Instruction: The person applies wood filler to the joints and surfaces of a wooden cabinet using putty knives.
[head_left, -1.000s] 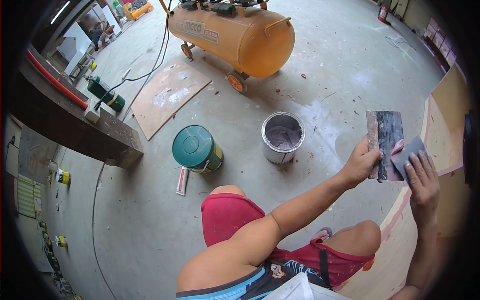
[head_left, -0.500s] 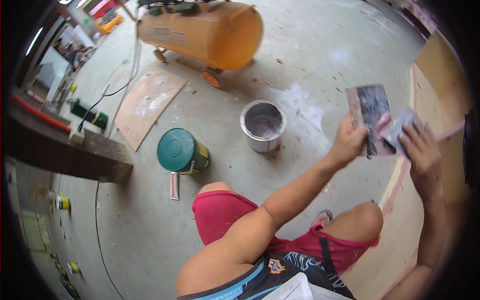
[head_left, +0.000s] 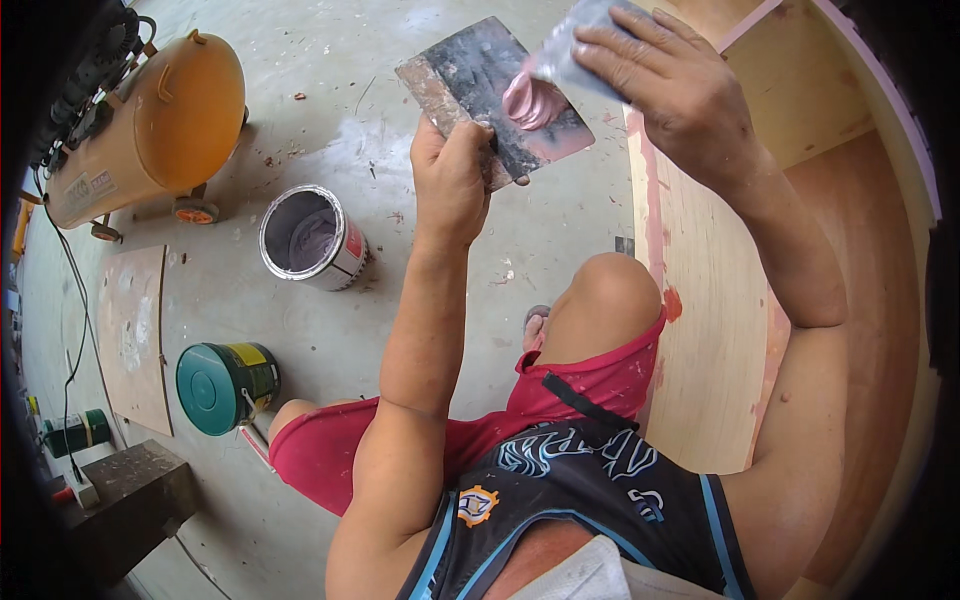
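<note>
At far left a plywood sheet [head_left: 128, 345] lies on the concrete floor, below an orange air compressor [head_left: 190, 115]. A green-lidded bucket [head_left: 208, 390] stands near an open metal can [head_left: 350, 262] with greyish-mauve paste inside. The left hand [head_left: 452, 175] pinches a stained metal plate [head_left: 470, 75] by its near edge, thumb on top. Pink putty [head_left: 532, 104] sits heaped on the plate's right half. Just beside the heap, a grey spreader [head_left: 572, 62] is gripped by the right hand [head_left: 690, 100], fingers flat across it, thumb hidden. Pale wooden boarding [head_left: 715, 320] stretches below.
</note>
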